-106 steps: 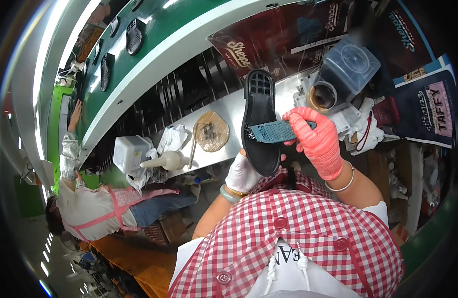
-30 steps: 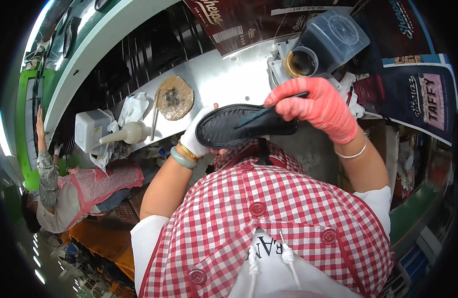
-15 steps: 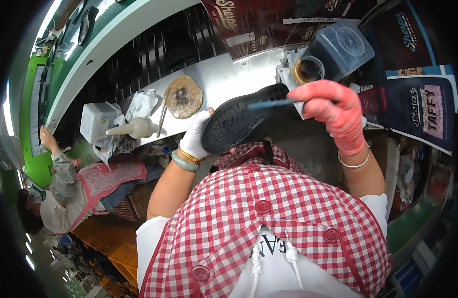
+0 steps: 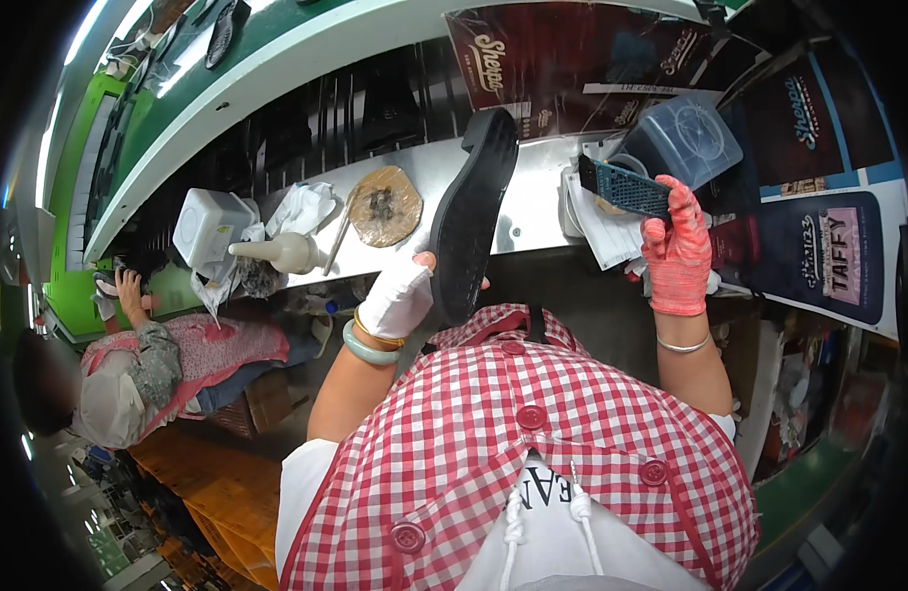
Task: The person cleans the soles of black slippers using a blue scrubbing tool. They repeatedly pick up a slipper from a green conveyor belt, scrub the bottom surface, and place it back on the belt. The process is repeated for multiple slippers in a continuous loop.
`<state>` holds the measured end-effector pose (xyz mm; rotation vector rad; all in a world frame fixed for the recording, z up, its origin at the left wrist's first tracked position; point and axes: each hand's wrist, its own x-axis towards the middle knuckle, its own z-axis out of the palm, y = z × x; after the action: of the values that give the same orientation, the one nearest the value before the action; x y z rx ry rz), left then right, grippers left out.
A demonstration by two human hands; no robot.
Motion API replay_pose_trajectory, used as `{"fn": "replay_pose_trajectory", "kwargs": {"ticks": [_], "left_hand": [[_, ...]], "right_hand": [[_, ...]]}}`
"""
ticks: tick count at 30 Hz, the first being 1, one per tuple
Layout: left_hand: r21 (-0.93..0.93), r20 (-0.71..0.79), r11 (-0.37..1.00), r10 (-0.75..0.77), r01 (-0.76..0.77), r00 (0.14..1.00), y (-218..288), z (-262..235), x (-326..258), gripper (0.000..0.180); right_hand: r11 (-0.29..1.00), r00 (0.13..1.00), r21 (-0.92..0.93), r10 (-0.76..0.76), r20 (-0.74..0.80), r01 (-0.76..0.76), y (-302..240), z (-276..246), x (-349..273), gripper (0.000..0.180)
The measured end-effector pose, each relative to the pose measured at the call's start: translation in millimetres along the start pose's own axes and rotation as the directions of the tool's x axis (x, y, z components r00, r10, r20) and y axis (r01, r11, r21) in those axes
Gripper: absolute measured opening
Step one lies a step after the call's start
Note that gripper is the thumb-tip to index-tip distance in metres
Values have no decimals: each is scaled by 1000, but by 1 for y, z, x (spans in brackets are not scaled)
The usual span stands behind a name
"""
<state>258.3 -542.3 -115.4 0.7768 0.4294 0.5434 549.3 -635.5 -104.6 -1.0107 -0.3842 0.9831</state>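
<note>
My left hand [image 4: 400, 298], in a white glove with bare fingertips, grips a black shoe sole [image 4: 474, 222] by its near end. The sole stands tilted nearly on edge, its far end over the metal bench, and its inner face is mostly turned from sight. In a pink glove, my right hand [image 4: 681, 251] pinches a flat teal brush-like tool [image 4: 626, 189] with a dark tip between thumb and fingers. That tool is over the cup [image 4: 626, 163] at the bench's right end and hides most of it.
On the bench [image 4: 528, 202] lie a round brown pad [image 4: 383, 207] and a thin stick [image 4: 338, 236]. A nozzle bottle [image 4: 282, 252], white container [image 4: 210, 229] and crumpled paper [image 4: 301, 207] stand left. A clear plastic tub [image 4: 685, 138] sits far right. Another person [image 4: 198, 360] works at left.
The right hand has drawn the teal tool off the sole and rightward to the cup, turning its broad face into view. The left hand has tipped the sole upright, its far end pointing away.
</note>
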Motion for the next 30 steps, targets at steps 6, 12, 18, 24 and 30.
{"fn": "replay_pose_trajectory", "kwargs": {"ticks": [6,12,18,24,30], "left_hand": [[-203,-60,978,35,-46,998,-9,-8,-9,76],[-334,-4,938,96,-92,995,2,-16,-25,60],[-325,48,925,225,-198,973,26,-24,-28,46],[-183,38,912,381,-368,924,96,-41,-55,50],[-75,-144,799,583,-597,799,206,-83,-71,57]], "right_hand": [[999,998,-16,-29,-57,28,3,-10,1,32],[997,981,28,-69,-182,76,12,-31,6,29],[993,938,112,6,-347,35,31,-85,28,31],[995,903,88,3,-429,38,49,-66,32,32],[988,897,128,-18,-442,83,66,-29,29,33]]}}
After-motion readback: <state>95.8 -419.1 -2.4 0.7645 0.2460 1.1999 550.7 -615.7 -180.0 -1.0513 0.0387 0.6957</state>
